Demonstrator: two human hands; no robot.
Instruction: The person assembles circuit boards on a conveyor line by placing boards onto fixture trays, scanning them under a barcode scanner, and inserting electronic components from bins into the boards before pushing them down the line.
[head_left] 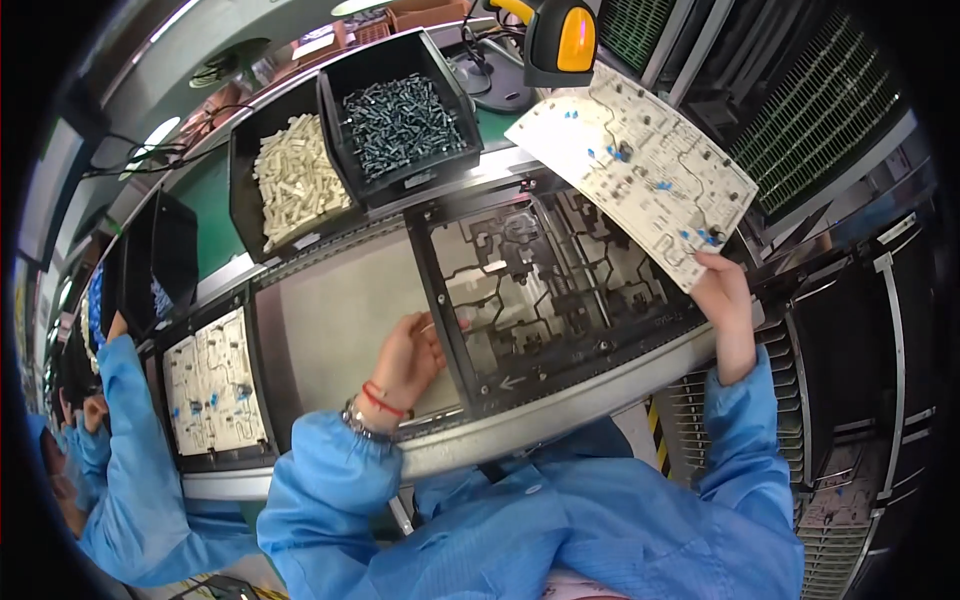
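My right hand [725, 300] grips the near corner of a cream circuit board [632, 170] dotted with small blue parts and holds it tilted up above the right side of a black carrier frame [545, 280]. The frame lies on the conveyor with its cut-out bed bare. My left hand [405, 355] rests on the frame's left edge, fingers curled over the rim. A red cord and a beaded band circle that wrist. Both sleeves are blue.
Two black bins stand behind the conveyor, one with white parts [295, 180], one with dark parts [400, 120]. A yellow handheld scanner [560, 40] hangs above. Another loaded carrier [215, 390] lies to the left, by a person in blue [120, 480]. Slotted racks [850, 480] stand right.
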